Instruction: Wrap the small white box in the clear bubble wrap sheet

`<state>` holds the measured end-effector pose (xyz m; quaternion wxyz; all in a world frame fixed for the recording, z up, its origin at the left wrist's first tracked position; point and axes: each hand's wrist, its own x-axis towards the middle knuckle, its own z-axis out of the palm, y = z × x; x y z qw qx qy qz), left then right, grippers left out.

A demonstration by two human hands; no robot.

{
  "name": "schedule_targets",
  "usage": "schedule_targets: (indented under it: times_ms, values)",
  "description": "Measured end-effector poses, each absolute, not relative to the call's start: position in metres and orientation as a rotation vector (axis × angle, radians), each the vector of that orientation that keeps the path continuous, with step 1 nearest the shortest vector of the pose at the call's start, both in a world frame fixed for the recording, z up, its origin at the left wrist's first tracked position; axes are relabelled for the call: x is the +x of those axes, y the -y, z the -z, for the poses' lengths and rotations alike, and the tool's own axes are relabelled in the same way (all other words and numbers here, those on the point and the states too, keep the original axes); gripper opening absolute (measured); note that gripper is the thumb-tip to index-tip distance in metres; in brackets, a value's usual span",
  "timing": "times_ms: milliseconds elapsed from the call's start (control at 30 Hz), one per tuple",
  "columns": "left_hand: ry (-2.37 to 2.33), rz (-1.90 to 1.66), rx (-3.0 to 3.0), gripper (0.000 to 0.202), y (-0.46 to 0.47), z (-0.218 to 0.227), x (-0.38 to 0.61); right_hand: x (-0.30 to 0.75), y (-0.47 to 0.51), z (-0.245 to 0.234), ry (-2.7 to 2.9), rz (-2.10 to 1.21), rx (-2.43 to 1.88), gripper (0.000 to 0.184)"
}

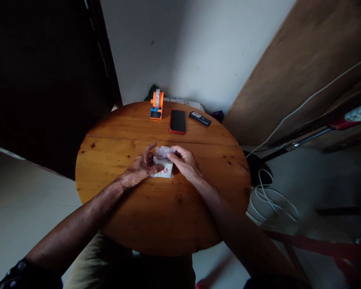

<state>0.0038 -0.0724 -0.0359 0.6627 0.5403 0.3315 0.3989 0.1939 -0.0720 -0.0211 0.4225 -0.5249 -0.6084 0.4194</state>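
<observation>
A small white box (166,170) with pinkish-red print lies on the round wooden table (132,224), partly covered by clear, crinkled plastic wrap (161,151) that looks like bubble wrap. My left hand (143,163) grips the box from the left side, thumb across its printed face and index finger stretched away. On the other side, my right hand (183,159) pinches the wrap at the box's far right, thumb on top. Some of the box's far part is hidden beneath the wrap and my fingers.
Toward the back stand an orange and blue tape dispenser (157,105), a phone (177,121) in a red case and a dark handset (200,118). A wall (180,52) rises behind the table. White cable (269,196) lies coiled on the floor at right.
</observation>
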Motion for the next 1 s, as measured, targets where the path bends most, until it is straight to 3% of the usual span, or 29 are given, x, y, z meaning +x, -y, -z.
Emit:
schedule_targets:
  times_ms: [300,467,667,1000]
  values:
    - [-0.666,-0.877,1.211,0.113,0.079,0.039,0.009,0.189,0.070,0.026,1.417,-1.083,-1.214,0.029]
    - [-0.680,-0.898,1.251,0.106,0.081,0.035,0.008,0.187,0.076,0.017,1.463,-1.022,-1.203,0.041]
    - [-0.694,-0.916,1.240,0.098,0.080,0.034,0.004,0.186,0.085,0.011,1.601,-0.931,-1.228,0.027]
    - [-0.839,-0.974,1.331,0.083,0.072,0.038,0.002,0.183,0.094,0.015,1.931,-0.553,-1.103,0.024]
